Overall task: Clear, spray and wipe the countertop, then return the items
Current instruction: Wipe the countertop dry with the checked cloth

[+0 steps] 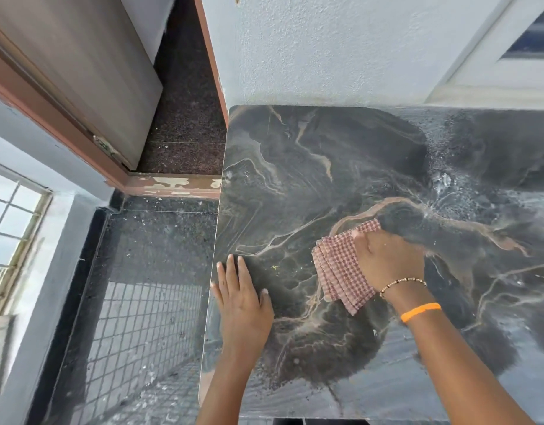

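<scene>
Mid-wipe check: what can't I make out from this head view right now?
- Right hand fingertips: hidden behind the hand's own back, so its grip on the checked cloth is unclear.
- Countertop under the cloth and both hands, left hand included: covered.
- Countertop's right and near parts: cut off by the frame edges.
- Spray bottle and removed items: not in view.
- Small yellowish speck near the left hand: too small to identify.

Countertop (310, 167): polished dark stone with tan veining, glossy, wet-streaked toward right; cloth (338, 265): woven red-white check fabric, matt, folded in layers; wall (325, 47): rough-textured painted plaster, matt; door (80, 62): smooth wood-look panel; floor (160, 240): speckled stone.
</scene>
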`<state>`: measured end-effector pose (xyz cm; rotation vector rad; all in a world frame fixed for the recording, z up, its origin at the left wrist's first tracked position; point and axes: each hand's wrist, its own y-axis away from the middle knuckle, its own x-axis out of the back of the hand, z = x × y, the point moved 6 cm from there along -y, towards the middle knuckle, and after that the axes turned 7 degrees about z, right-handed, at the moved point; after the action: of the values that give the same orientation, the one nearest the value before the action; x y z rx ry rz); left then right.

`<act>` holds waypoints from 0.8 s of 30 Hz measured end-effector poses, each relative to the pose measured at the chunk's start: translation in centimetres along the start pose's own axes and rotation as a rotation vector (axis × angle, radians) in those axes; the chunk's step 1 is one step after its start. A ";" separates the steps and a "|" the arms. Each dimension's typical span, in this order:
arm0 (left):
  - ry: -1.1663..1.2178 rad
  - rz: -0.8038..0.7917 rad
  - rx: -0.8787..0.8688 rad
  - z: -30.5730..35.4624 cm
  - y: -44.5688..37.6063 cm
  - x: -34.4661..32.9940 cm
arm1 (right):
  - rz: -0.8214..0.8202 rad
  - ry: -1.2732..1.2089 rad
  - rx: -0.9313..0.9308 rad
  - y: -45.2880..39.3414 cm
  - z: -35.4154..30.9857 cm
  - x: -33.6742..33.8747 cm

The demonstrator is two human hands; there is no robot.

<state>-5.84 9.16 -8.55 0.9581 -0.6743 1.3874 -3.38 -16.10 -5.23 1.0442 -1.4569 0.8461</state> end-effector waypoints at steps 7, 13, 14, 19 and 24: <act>0.052 -0.010 -0.060 1.1 -1.0 0.1 | -0.286 0.019 0.765 0.5 0.8 -3.7; 0.059 -0.009 -0.073 1.0 -1.1 -0.5 | -0.052 0.038 0.427 -1.7 -2.0 -5.3; 0.059 0.000 -0.076 1.1 -1.2 -0.6 | -0.028 0.013 0.330 -2.5 -2.9 -5.6; 0.099 0.094 -0.051 0.6 -1.6 0.2 | 0.017 -0.115 0.024 -6.3 -9.2 -6.9; 0.195 0.229 0.073 -1.4 -1.5 2.1 | -0.063 -0.155 0.276 -6.5 -18.9 -7.9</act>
<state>-4.34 11.53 -7.68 0.8074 -0.6024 1.6932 9.55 0.17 -10.62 1.3814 -1.4530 0.9563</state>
